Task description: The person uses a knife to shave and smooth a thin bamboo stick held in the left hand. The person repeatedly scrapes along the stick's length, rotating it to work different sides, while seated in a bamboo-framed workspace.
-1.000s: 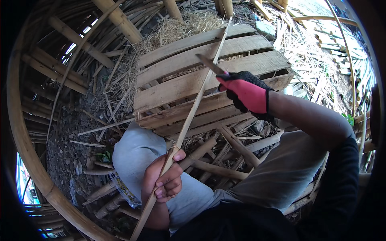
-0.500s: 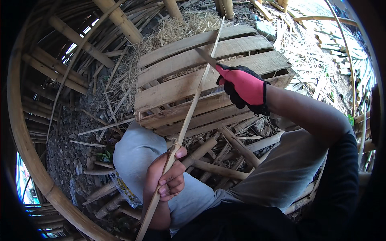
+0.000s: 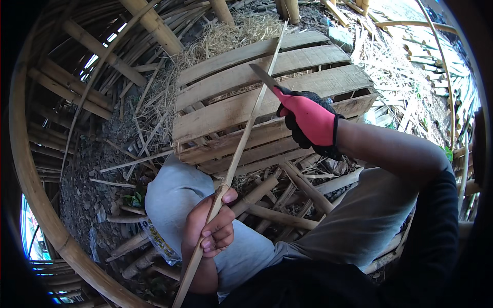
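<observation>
A long, thin bamboo strip point(image 3: 245, 134) slants from beside my lap up across the slatted wooden crate point(image 3: 221, 116). My bare left hand point(image 3: 211, 223) is closed round its lower part, just below a node. My right hand point(image 3: 310, 119), in a pink and black glove, grips a knife point(image 3: 263, 76) whose handle is hidden in the fist. The blade points up and left and crosses over the strip above the crate's slats; whether its edge touches the strip I cannot tell.
Bamboo pieces point(image 3: 282, 216) lie between my legs, below the crate. Dry shavings point(image 3: 239, 36) heap behind it. A curved bamboo pole point(image 3: 56, 233) runs along the left, near upright bamboo posts point(image 3: 151, 25). A plastic wrapper point(image 3: 159, 241) lies beside my left knee. Cut bamboo point(image 3: 418, 56) is stacked far right.
The knife and my gloved right hand have shifted slightly down, and the blade shows sharper now. My left hand and the bamboo strip have hardly moved.
</observation>
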A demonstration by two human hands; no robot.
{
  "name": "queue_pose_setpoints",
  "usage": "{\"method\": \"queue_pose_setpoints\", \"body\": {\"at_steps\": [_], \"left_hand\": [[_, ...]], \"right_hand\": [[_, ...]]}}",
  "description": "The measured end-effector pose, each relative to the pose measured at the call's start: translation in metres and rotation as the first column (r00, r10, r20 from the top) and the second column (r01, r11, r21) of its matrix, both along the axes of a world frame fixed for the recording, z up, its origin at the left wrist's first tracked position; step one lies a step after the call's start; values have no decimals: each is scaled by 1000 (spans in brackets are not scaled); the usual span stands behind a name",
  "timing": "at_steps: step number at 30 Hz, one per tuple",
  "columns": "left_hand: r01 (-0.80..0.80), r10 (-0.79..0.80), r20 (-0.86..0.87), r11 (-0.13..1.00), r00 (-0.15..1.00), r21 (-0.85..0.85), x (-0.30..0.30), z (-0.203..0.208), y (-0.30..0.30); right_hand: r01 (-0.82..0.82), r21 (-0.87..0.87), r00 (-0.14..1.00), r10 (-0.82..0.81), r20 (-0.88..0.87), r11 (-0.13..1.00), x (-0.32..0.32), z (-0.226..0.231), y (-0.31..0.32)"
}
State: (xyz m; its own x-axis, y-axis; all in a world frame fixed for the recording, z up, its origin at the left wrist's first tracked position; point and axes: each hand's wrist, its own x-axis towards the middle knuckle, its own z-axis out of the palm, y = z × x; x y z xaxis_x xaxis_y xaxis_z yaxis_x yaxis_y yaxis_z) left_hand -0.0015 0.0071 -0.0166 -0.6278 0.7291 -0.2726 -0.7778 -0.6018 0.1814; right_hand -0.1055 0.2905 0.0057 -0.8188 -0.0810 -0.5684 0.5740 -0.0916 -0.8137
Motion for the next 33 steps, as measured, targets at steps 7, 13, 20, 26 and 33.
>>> {"method": "queue_pose_setpoints", "body": {"at_steps": [7,13,20,26,33], "left_hand": [[30,-35,-76,997,996,-66,-2,4,0],[19,-22,-56,999,998,-47,0,3,1],[21,-25,-61,998,998,-64,2,6,2],[34,-38,-61,997,997,-73,-1,6,5],[22,-22,-37,1000,999,-9,0,2,5]], "right_hand": [[-127,68,992,127,9,990,0,10,-2],[-534,73,845,534,15,842,9,12,-9],[-598,253,768,634,-91,761,24,2,-26],[-359,57,933,356,58,932,14,6,-12],[-228,-7,968,227,107,974,14,4,-15]]}}
